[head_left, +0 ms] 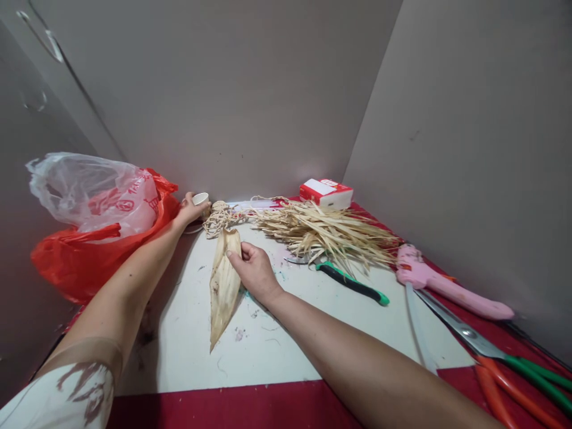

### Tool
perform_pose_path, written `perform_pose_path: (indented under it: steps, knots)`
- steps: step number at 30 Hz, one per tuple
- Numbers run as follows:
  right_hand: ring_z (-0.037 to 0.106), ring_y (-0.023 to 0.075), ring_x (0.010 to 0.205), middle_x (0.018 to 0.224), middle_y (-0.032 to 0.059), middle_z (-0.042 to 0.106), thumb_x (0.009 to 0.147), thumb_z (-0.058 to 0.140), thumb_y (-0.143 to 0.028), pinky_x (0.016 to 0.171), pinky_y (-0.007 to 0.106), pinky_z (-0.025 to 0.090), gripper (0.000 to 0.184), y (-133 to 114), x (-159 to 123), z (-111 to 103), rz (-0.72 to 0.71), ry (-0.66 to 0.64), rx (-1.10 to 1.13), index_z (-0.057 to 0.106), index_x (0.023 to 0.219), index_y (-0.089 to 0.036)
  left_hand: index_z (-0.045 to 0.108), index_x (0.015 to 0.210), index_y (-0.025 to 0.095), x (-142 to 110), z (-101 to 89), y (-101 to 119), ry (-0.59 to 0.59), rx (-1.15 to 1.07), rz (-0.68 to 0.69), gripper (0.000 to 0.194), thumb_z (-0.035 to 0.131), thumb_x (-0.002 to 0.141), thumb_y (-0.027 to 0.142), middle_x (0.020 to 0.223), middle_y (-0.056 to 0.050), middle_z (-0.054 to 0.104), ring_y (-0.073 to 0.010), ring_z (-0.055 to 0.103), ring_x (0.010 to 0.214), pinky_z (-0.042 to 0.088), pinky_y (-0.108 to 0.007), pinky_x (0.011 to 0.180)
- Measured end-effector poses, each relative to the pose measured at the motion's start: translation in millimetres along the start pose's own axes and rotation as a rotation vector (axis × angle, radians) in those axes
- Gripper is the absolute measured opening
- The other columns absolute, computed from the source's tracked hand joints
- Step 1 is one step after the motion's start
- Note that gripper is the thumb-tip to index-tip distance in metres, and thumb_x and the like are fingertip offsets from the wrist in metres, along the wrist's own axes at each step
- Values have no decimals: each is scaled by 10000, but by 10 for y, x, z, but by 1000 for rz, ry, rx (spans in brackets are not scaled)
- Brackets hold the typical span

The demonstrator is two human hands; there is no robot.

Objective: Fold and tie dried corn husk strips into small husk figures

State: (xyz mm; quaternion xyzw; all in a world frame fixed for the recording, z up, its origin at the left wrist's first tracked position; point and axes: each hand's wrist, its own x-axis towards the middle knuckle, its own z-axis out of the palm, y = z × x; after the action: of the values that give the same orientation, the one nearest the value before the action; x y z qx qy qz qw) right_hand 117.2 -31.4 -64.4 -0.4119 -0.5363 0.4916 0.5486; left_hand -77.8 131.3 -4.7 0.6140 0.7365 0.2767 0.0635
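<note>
Partly hidden, left hand (191, 210) by cup (201, 199), grip unclear | right hand's (258, 274) grip pinching husk (222, 289)

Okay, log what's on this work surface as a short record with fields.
Left hand: at a paper cup, far left of the board
Right hand: pinching a dried husk leaf, tip pointing nearer the person
Behind the leaf: tangled cord
Fiber: loose heap of pale strips
Tools: green-and-black pruning shears, pink glue gun, large scissors
Left side: red and clear plastic bags
Back: red tissue pack
Base: white board on red cloth
</note>
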Motion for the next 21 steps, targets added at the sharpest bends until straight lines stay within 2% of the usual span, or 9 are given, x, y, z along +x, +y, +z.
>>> perform_pose_path:
  steps: [3,5,6,7,11,14,17,19,21]
  knots:
    - [479,140,605,571,-26,518,720,589,-420,551,236,395,239,13,30,-11,11,43,31,590,698,-183,379,1372,122,-107,-30,56,143,-74,125,725,628,757,413,1380,-211,458,-308,426,1310,357,-401,1061]
    - [506,151,616,581,-19,546,714,592,-434,563,246,417,254,21,59,-19,24,86,61,610,726,-181,422,1338,135,-222,-62,184,210,-181,239,623,602,783,353,1341,-188,501,-283,478,1256,380,-403,1042]
    - [519,156,622,593,-13,565,709,594,-441,570,250,429,264,24,73,-24,33,104,81,617,739,-180,453,1308,144,-304,-84,277,206,-256,266,565,588,795,338,1289,-170,541,-262,530,1185,416,-394,1002]
    - [531,159,626,611,-7,586,704,596,-447,578,255,440,276,26,84,-31,44,118,107,623,753,-176,470,1288,136,-407,-114,385,148,-333,264,537,582,804,339,1209,-160,586,-242,582,1086,457,-383,942]
    - [549,159,619,653,4,628,683,610,-440,599,267,464,302,36,86,-68,87,145,175,631,792,-159,490,1268,109,-993,-369,840,-153,-536,278,509,583,811,312,1016,-131,647,-175,615,825,499,-320,747]
    - [526,148,585,624,-7,613,684,619,-427,562,256,443,290,55,54,-91,80,123,152,634,791,-158,607,1112,147,-1530,-703,1014,-376,-469,420,348,606,787,273,905,-76,664,-147,597,761,475,-279,706]
    - [514,136,568,635,-5,618,679,637,-398,543,250,429,265,71,19,-91,52,130,138,641,771,-149,671,796,161,-2046,-1052,940,-687,-188,516,111,617,759,251,703,-24,642,-123,545,627,430,-246,630]
    - [525,137,576,644,-2,622,673,646,-377,557,256,442,253,66,-6,-78,50,149,132,648,765,-141,626,628,178,-2331,-1238,753,-959,28,401,189,607,771,300,549,3,584,-105,470,494,388,-243,551]
    - [546,145,595,651,2,631,673,649,-369,578,267,463,258,41,-34,-60,57,140,140,661,785,-136,579,550,184,-2531,-1362,476,-1253,228,218,283,579,785,342,475,-2,557,-118,451,441,371,-254,509]
